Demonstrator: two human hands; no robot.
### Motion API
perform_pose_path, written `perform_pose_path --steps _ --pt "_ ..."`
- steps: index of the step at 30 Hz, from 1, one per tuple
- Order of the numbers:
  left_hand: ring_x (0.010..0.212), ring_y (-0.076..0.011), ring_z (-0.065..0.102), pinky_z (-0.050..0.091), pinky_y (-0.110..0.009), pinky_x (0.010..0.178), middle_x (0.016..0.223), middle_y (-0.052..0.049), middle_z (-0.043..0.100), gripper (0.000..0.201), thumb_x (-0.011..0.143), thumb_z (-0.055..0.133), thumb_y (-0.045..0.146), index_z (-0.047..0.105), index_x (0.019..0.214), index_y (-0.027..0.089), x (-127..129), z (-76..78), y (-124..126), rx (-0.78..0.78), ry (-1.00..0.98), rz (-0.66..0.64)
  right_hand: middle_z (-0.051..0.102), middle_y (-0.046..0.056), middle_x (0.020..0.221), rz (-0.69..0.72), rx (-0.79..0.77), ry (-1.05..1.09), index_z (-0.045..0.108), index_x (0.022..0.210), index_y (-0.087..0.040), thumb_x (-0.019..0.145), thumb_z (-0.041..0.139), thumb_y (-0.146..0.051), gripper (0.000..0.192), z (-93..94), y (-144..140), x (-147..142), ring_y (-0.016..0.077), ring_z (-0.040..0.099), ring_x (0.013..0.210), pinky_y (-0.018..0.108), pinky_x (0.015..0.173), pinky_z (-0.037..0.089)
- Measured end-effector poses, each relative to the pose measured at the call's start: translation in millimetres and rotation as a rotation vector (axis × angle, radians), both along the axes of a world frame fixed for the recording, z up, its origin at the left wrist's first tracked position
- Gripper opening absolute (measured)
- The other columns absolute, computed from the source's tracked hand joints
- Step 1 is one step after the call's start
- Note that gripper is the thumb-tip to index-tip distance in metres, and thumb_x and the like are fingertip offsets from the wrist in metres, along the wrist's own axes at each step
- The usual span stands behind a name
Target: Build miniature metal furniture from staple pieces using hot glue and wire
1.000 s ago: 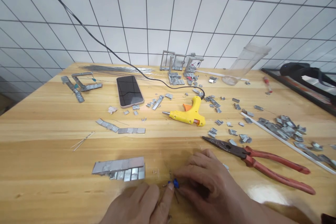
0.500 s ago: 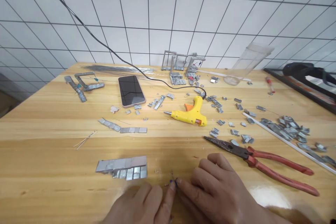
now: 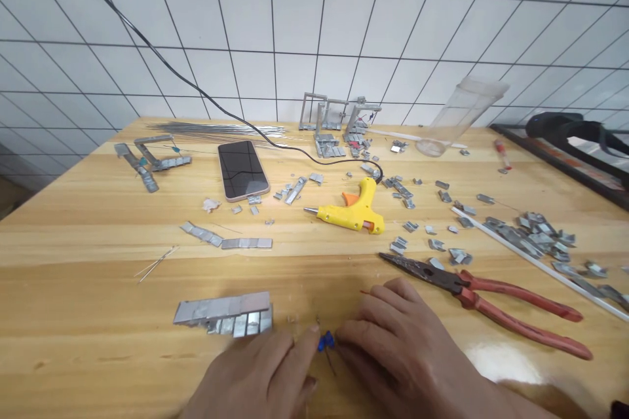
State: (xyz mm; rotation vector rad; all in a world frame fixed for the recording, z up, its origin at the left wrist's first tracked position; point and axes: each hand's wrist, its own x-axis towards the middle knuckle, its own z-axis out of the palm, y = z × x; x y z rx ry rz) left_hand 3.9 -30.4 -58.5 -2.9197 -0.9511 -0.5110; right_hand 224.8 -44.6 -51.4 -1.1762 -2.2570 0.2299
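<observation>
Where hands meet, blue part [image 3: 325, 342] pinched between fingertips; table beneath.

This is a small craft or hobby workshop. A bare wooden table [image 3: 73, 222] stands against a wall of white tiles [image 3: 295, 19] and is strewn with hand tools: a yellow glue gun [image 3: 350, 211] on a black cord [image 3: 196, 88], red-handled pliers [image 3: 491, 301] and a bundle of thin wires [image 3: 216, 127]. Loose metal scraps [image 3: 531, 239], a panel of glued metal pieces [image 3: 223, 314] and small metal frames [image 3: 334, 114] at the back show that things are being built by hand.
</observation>
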Motion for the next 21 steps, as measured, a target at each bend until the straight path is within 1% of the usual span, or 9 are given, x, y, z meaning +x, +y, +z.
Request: perform_pose_path --steps 2,5,7,9,12,15,18,21 --pt "0.066 -0.0153 0.068 0.052 -0.027 0.051 0.081 0.000 0.068 0.042 0.103 0.011 0.023 0.051 0.114 0.018 -0.7 2.9 1.6 -0.074 0.016 -0.010 0.062 -0.001 0.064 0.001 0.001 0.008 0.065 0.077 -0.021 0.089 0.055 -0.015 0.017 -0.9 0.1 0.1 0.0161 0.050 0.063 0.033 0.062 0.025" --pt "0.067 -0.0166 0.067 0.053 -0.027 0.054 0.081 -0.001 0.066 0.042 0.102 0.014 0.021 0.057 0.099 0.021 -0.4 7.4 3.9 -0.185 0.034 -0.022 0.062 -0.001 0.064 -0.003 -0.010 0.016 0.065 0.077 -0.021 0.089 0.055 -0.015 0.017 -0.8 0.3 -0.2 0.0159 0.050 0.062 0.033 0.062 0.026" --pt "0.065 -0.0173 0.065 0.053 -0.027 0.053 0.079 -0.001 0.065 0.042 0.100 0.017 0.018 0.058 0.090 0.021 0.6 9.3 5.7 -0.219 0.046 -0.023 0.062 -0.002 0.064 -0.001 -0.025 0.019 0.064 0.075 -0.021 0.088 0.056 -0.014 0.017 -0.2 0.3 -0.9 0.0158 0.050 0.062 0.033 0.062 0.026" --pt "0.063 -0.0178 0.064 0.053 -0.027 0.052 0.078 -0.001 0.064 0.040 0.098 0.020 0.015 0.059 0.088 0.021 1.9 9.8 7.6 -0.234 0.066 -0.023 0.061 -0.002 0.064 -0.005 -0.036 0.016 0.064 0.074 -0.021 0.087 0.057 -0.013 0.017 0.2 0.4 -2.0 0.0159 0.050 0.062 0.033 0.062 0.026" --pt "0.064 -0.0176 0.063 0.054 -0.027 0.054 0.078 -0.002 0.063 0.037 0.095 0.025 0.013 0.060 0.090 0.021 3.8 9.1 10.6 -0.258 0.074 -0.047 0.061 -0.001 0.065 -0.025 -0.046 0.012 0.064 0.075 -0.021 0.087 0.056 -0.013 0.017 0.4 0.6 -3.7 0.0162 0.051 0.062 0.032 0.062 0.026" --pt "0.064 -0.0166 0.062 0.056 -0.025 0.056 0.079 -0.002 0.063 0.034 0.095 0.028 0.014 0.061 0.093 0.021 4.6 8.6 11.9 -0.268 0.051 -0.056 0.061 -0.001 0.066 -0.047 -0.046 -0.001 0.065 0.079 -0.021 0.088 0.054 -0.014 0.016 1.7 0.6 -4.6 0.0160 0.051 0.062 0.032 0.063 0.026" --pt "0.069 -0.0179 0.063 0.058 -0.028 0.061 0.086 -0.004 0.064 0.031 0.090 0.033 0.011 0.060 0.104 0.019 3.5 8.1 10.3 -0.280 0.059 -0.044 0.063 -0.001 0.068 -0.041 -0.064 -0.004 0.065 0.085 -0.022 0.086 0.056 -0.014 0.013 4.6 -0.2 -4.7 0.0160 0.053 0.063 0.031 0.063 0.027" --pt "0.072 -0.0196 0.064 0.059 -0.032 0.063 0.090 -0.004 0.065 0.036 0.085 0.037 0.007 0.057 0.113 0.019 1.6 6.7 7.9 -0.294 0.093 -0.035 0.065 -0.001 0.071 -0.048 -0.114 -0.006 0.066 0.088 -0.023 0.081 0.060 -0.014 0.013 7.4 -0.6 -4.3 0.0168 0.056 0.066 0.031 0.065 0.029"
